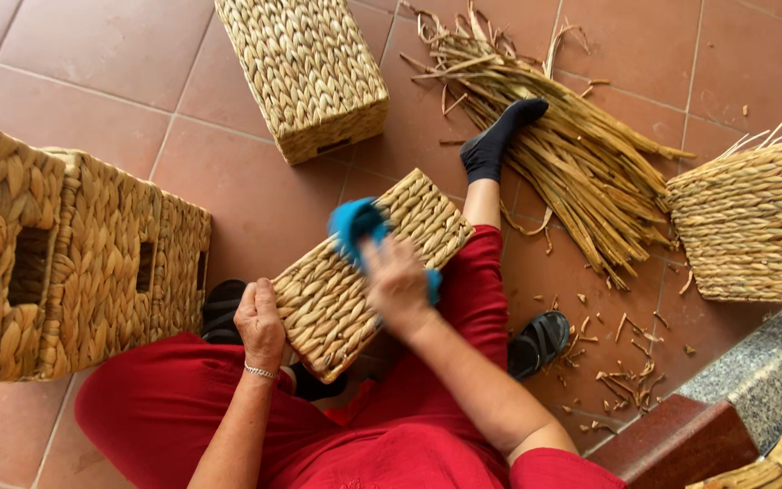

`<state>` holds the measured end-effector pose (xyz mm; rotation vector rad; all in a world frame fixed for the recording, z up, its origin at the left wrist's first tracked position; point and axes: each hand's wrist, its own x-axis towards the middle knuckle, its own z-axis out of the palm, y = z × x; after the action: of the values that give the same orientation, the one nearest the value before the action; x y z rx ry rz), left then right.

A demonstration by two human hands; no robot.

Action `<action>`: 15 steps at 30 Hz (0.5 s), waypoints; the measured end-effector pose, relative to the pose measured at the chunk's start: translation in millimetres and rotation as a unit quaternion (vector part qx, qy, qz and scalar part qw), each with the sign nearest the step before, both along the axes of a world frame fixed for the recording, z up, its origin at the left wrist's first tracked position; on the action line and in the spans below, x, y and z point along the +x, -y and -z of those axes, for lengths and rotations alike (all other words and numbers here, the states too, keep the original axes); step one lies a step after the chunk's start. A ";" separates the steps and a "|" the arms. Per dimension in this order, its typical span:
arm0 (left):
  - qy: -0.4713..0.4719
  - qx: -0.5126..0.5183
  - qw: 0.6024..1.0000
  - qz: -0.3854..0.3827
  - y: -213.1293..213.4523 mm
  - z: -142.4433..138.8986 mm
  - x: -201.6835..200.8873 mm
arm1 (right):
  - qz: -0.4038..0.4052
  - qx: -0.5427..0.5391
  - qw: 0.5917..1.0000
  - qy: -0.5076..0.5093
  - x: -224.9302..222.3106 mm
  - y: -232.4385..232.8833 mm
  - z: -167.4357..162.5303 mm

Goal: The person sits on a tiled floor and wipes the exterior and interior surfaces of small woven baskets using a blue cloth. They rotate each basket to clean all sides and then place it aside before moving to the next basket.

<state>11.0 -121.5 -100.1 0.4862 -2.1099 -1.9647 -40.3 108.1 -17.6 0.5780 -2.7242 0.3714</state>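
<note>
seated person, viewed from above. left hand (260, 321) grips the near corner of a woven basket (368, 272) propped across the lap; right hand (397, 282), blurred, is closed around a blue cloth (357, 225) pressed on the basket's face. step judged: wiping the weave. loose reed bundle (563, 149) lies on the tiled floor (92, 81).

Woven basket (337, 294) under the hands: tan-gold, a braided rope pattern was noted throughout. Cloth (357, 224) on it: bright turquoise blue. Stacked baskets (74, 254) at one side: the same golden plaited weave, with dark handle slots. Loose reeds (572, 154): dull straw yellow. Clothing (477, 290): plain red. Sock (497, 140): black. Floor tiles (92, 72): terracotta pink, pale grout lines. Bracelet (261, 371): silver.
</note>
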 end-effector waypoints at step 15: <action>-0.005 0.059 0.998 -0.002 9.3 15.0 -6.7 | 0.132 0.003 0.990 0.039 -77.3 -83.1 53.8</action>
<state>4.3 -130.9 -115.0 0.5009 -1.9937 -2.0942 -117.6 191.3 -71.4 0.2008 -2.8287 0.3249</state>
